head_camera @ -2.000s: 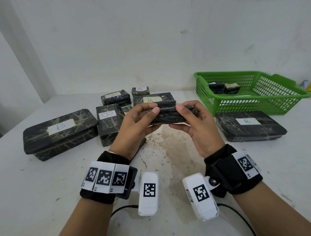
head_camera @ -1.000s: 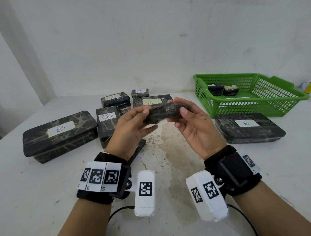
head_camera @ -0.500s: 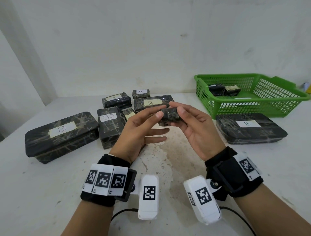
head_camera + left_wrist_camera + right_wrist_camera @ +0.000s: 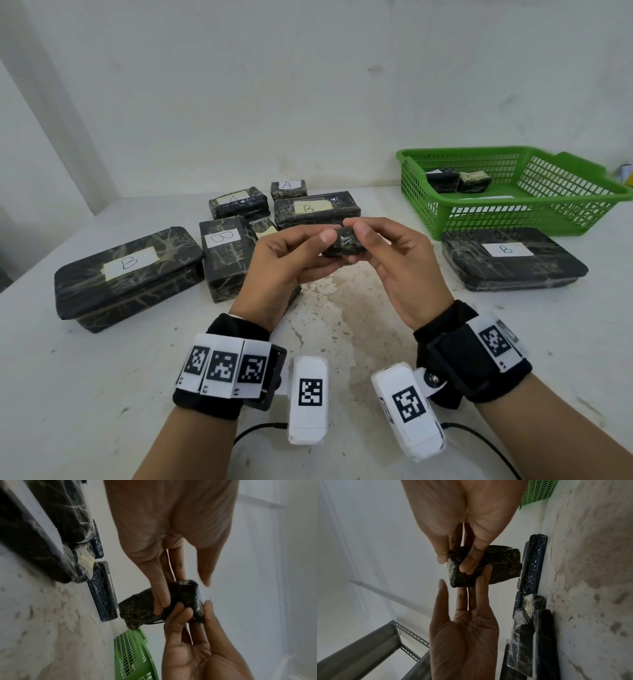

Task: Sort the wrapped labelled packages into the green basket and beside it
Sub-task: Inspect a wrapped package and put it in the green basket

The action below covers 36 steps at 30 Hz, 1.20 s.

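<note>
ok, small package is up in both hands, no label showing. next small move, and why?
Probably keep rolling the small package between the left hand and right hand until a label faces up: no letter shows in any view, so basket or beside it is undecided.

Both forearms reached forward, wrists banded in black, and the hands met raised above the tabletop (image 4: 342,308). The left hand (image 4: 284,263) pinched the package (image 4: 344,244) between thumb and fingers. The right hand (image 4: 397,260) pinched its other side, palm turned inward.
</note>
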Each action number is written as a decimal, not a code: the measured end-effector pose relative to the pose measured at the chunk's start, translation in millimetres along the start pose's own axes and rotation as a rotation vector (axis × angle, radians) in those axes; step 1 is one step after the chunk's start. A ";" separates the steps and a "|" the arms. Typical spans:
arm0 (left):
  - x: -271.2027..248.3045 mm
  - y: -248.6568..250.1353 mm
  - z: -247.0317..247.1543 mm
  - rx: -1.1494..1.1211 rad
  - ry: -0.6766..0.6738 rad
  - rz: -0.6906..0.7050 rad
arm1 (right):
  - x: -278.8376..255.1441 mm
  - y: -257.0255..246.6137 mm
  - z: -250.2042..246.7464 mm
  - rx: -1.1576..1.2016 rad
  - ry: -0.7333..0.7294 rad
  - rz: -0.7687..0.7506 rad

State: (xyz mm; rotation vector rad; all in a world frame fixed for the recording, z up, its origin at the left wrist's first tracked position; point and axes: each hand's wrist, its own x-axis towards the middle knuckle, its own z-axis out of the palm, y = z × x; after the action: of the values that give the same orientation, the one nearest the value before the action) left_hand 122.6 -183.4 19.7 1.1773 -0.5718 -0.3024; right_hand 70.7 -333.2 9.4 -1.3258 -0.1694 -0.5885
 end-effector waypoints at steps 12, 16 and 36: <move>0.1 -1.5 0.1 0.016 0.013 -0.004 | 0.3 3.1 -1.8 -0.034 -0.011 -0.049; 0.9 -2.9 0.4 0.036 0.016 0.010 | -0.3 4.8 -2.1 -0.075 0.010 -0.041; 6.6 -7.5 -1.3 0.011 0.082 -0.029 | -2.2 8.0 -1.0 -0.109 -0.035 -0.035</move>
State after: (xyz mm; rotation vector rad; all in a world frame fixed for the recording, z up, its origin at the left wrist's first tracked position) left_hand 129.3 -188.5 14.1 1.2041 -0.4860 -0.2745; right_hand 72.5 -332.5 1.2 -1.4413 -0.1920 -0.6114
